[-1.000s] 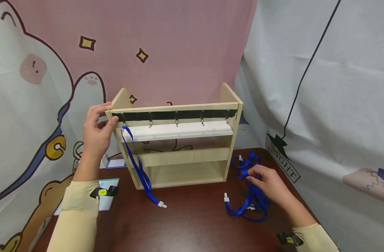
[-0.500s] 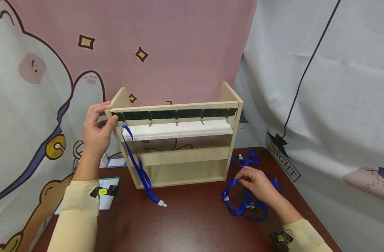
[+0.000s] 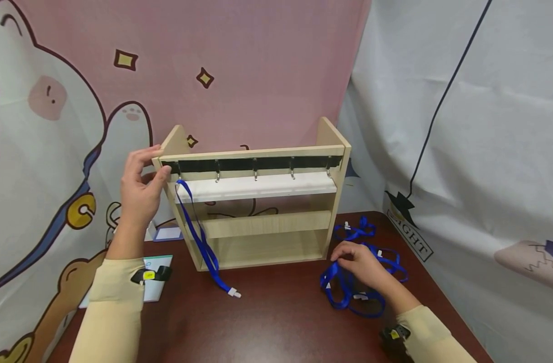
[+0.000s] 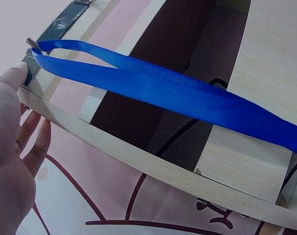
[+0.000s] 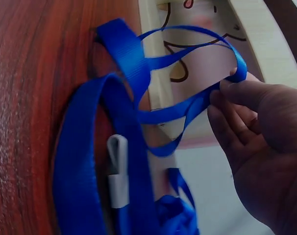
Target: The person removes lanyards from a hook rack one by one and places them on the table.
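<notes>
My left hand [image 3: 140, 189] grips the upper left corner of a light wooden rack [image 3: 267, 225], thumb on the front and fingers round the side. In the left wrist view a blue lanyard [image 4: 138, 83] hangs by its loop from the hook beside my thumb, its white clip end down on the table. My right hand [image 3: 364, 264] pinches a second blue lanyard [image 5: 197, 105] between thumb and fingertips, just above the table right of the rack. Part of that lanyard is raised in loops; the rest lies in a loose coil with a white clip [image 5: 118, 171].
Several metal hooks [image 3: 255, 174] line the dark strip along the rack's front. Other blue lanyards [image 3: 355, 232] lie at the back right of the table [image 3: 258, 317]. A white sheet or booklet [image 3: 156, 292] and a blue-edged card [image 3: 169, 234] lie at left.
My right hand has moved left and toward me, drawing a lanyard away from the others behind. The left hand has kept its place on the rack.
</notes>
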`<state>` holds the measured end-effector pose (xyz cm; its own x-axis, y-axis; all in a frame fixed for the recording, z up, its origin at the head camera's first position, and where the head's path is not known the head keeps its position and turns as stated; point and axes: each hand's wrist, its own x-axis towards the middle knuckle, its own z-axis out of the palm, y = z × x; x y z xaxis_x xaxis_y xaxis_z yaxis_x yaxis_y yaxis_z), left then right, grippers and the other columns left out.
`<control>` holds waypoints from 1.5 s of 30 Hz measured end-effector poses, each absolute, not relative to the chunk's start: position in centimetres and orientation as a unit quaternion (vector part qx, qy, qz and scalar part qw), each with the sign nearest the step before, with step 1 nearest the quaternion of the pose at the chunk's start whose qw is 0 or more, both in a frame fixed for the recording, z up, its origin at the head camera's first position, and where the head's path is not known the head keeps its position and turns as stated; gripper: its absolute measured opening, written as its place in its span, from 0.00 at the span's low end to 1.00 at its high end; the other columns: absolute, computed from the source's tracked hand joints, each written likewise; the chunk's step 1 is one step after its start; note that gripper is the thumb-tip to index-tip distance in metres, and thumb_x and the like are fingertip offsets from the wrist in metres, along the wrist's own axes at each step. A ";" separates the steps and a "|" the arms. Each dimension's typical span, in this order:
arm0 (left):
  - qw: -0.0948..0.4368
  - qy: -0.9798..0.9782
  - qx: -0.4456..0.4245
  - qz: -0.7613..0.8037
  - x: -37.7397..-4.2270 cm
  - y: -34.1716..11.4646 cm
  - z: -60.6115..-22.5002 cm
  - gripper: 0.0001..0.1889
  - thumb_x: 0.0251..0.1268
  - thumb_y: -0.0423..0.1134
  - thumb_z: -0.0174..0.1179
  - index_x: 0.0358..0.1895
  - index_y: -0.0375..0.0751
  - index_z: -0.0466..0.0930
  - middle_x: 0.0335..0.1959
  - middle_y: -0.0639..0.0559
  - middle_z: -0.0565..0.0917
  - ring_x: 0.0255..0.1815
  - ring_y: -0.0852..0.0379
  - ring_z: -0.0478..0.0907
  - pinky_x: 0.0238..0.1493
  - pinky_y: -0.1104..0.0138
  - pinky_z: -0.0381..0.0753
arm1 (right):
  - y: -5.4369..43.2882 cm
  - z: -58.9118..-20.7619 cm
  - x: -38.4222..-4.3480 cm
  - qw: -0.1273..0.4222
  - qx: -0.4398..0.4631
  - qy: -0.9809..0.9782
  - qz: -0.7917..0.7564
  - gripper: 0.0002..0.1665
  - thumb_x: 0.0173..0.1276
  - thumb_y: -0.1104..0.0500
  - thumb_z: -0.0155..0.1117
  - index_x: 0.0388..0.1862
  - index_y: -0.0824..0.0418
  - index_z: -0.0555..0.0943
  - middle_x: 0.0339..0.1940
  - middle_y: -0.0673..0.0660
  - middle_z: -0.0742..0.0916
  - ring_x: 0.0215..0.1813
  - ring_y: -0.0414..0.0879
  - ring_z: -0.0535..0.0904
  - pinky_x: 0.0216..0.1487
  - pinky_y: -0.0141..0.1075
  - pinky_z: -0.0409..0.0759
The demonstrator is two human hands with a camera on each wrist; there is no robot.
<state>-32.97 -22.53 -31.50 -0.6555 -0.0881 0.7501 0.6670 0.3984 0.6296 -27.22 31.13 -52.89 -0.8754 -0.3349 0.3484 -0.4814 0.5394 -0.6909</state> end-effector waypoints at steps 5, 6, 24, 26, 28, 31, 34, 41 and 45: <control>0.368 -0.750 -0.193 -0.514 -33.1 -22.6 -31.6 0.19 0.83 0.33 0.64 0.70 0.37 0.80 0.75 0.52 0.76 0.69 0.55 0.73 0.61 0.67 0.76 | 31.7 -54.4 -28.6 0.033 0.228 -0.855 0.464 0.17 0.75 0.75 0.68 0.40 0.54 0.93 0.48 0.54 0.92 0.53 0.43 0.87 0.53 0.31 0.84; 0.368 -0.750 -0.193 -0.515 -33.2 -22.6 -31.6 0.19 0.83 0.33 0.64 0.70 0.37 0.81 0.75 0.52 0.76 0.69 0.55 0.73 0.61 0.67 0.76 | 31.8 -54.7 -28.9 0.017 0.227 -0.851 0.473 0.16 0.76 0.74 0.68 0.40 0.54 0.93 0.49 0.55 0.92 0.54 0.44 0.87 0.54 0.31 0.83; 0.371 -0.746 -0.191 -0.520 -35.0 -23.8 -32.8 0.19 0.81 0.35 0.67 0.70 0.41 0.82 0.75 0.56 0.77 0.70 0.54 0.74 0.61 0.65 0.77 | 33.0 -57.1 -30.9 -0.039 0.307 -0.831 0.461 0.13 0.77 0.72 0.68 0.38 0.58 0.93 0.48 0.58 0.93 0.53 0.51 0.88 0.55 0.33 0.83; 0.369 -0.745 -0.192 -0.521 -35.0 -23.8 -32.8 0.19 0.81 0.35 0.67 0.70 0.41 0.82 0.75 0.57 0.77 0.70 0.54 0.74 0.61 0.65 0.77 | 33.0 -57.2 -30.9 -0.032 0.306 -0.834 0.458 0.13 0.77 0.72 0.68 0.39 0.58 0.94 0.48 0.57 0.93 0.54 0.50 0.88 0.56 0.32 0.83; 0.369 -0.746 -0.192 -0.521 -35.0 -23.8 -32.8 0.19 0.81 0.36 0.67 0.70 0.41 0.82 0.75 0.57 0.77 0.70 0.54 0.74 0.61 0.65 0.77 | 33.0 -57.3 -30.9 -0.027 0.299 -0.838 0.456 0.13 0.77 0.72 0.68 0.40 0.58 0.94 0.48 0.56 0.93 0.54 0.49 0.88 0.56 0.32 0.83; 0.369 -0.746 -0.192 -0.520 -35.0 -23.7 -32.9 0.19 0.81 0.35 0.67 0.70 0.41 0.82 0.75 0.56 0.77 0.70 0.54 0.74 0.61 0.65 0.77 | 33.0 -57.2 -30.8 -0.027 0.280 -0.845 0.454 0.13 0.77 0.73 0.68 0.41 0.57 0.94 0.49 0.54 0.93 0.55 0.48 0.88 0.57 0.32 0.82; 0.371 -0.747 -0.189 -0.519 -34.9 -23.7 -32.8 0.19 0.82 0.35 0.66 0.70 0.40 0.82 0.75 0.56 0.77 0.70 0.54 0.74 0.61 0.66 0.77 | 32.9 -56.9 -30.5 -0.023 0.260 -0.855 0.448 0.13 0.77 0.71 0.70 0.43 0.56 0.94 0.49 0.53 0.93 0.56 0.48 0.88 0.58 0.32 0.82; 0.371 -0.747 -0.190 -0.518 -34.6 -23.5 -32.6 0.19 0.82 0.34 0.65 0.70 0.38 0.81 0.75 0.55 0.77 0.70 0.54 0.73 0.61 0.66 0.76 | 31.8 -55.1 -29.4 0.006 0.209 -0.853 0.478 0.07 0.77 0.68 0.72 0.46 0.60 0.93 0.49 0.54 0.92 0.54 0.44 0.87 0.53 0.32 0.84; 0.371 -0.749 -0.192 -0.514 -33.9 -22.9 -32.2 0.19 0.82 0.34 0.65 0.70 0.37 0.81 0.75 0.54 0.77 0.70 0.55 0.73 0.61 0.66 0.76 | 30.2 -53.7 -28.6 0.021 0.188 -0.842 0.506 0.05 0.78 0.68 0.71 0.48 0.63 0.91 0.49 0.63 0.92 0.50 0.46 0.88 0.50 0.34 0.86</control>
<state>-33.86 -22.91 -32.17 -0.6505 -0.0945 0.7536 0.6689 0.3985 0.6274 -28.63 30.19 -53.69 -0.9283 -0.2955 0.2259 -0.3382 0.4175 -0.8434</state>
